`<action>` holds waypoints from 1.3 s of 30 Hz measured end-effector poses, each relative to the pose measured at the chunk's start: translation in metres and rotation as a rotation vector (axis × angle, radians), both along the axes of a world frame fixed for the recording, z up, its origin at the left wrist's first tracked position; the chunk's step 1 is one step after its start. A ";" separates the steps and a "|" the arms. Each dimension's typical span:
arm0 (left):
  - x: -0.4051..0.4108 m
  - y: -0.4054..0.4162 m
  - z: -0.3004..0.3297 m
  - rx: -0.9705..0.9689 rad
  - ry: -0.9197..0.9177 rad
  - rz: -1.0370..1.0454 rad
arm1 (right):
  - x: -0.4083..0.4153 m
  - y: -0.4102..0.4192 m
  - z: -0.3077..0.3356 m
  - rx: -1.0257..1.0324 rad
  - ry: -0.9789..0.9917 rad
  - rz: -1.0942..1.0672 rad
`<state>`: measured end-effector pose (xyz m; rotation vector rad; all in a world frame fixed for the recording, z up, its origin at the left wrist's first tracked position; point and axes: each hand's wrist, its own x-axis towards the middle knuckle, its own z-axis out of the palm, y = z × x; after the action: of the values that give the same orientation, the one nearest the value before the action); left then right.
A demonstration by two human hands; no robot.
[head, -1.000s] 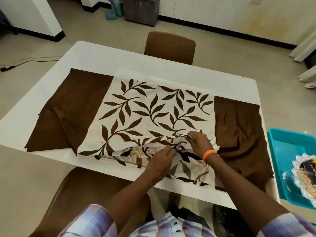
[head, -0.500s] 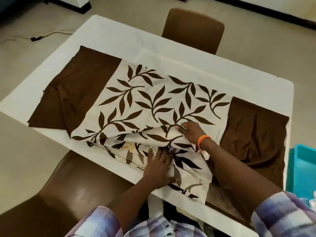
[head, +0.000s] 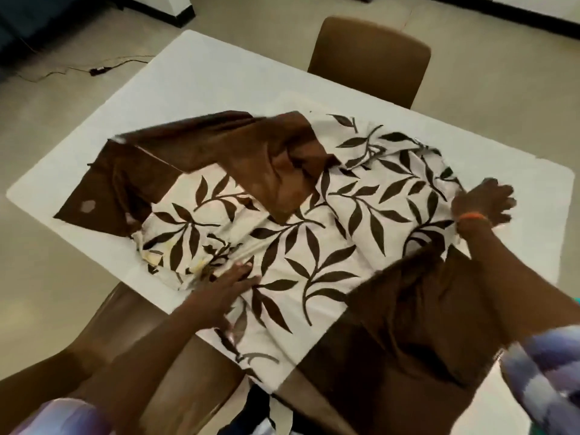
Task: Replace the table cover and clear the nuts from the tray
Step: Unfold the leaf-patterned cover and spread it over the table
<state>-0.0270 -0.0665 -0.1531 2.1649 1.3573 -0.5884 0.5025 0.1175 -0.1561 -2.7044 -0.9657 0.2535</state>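
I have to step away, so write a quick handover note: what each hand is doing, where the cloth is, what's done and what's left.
Left hand: flat, fingers spread on the near edge of the leaf-print table cover, open.
Right hand: spread at the cover's far right edge; blurred, grip unclear.
Cover: partly spread on the white table; its brown left end is folded over the print, near side overhangs.
Done: cover on table.
Left: unfold, smooth it, then clear the nuts; tray not in view.

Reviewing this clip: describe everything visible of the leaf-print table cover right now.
The cream fabric table cover with dark brown leaf print and plain brown end panels lies rumpled across the white table. Its far-left brown panel is folded over onto the print; the near-right panel hangs over the table edge. The left hand presses flat on it, and the right hand rests on its right edge.
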 end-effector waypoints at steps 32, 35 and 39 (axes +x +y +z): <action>-0.072 0.121 -0.008 0.312 0.371 0.126 | -0.029 -0.205 -0.007 -0.968 0.005 0.761; -0.023 0.104 0.003 0.494 0.244 0.286 | -0.070 -0.183 0.012 -0.687 -0.109 0.714; 0.031 0.090 0.001 0.188 -0.037 0.532 | -0.159 -0.154 0.013 -0.267 -0.022 0.759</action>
<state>0.0038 0.0232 -0.1523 1.8153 1.9317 -0.2188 0.3430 -0.0369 -0.1429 -2.4181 -2.0586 0.5192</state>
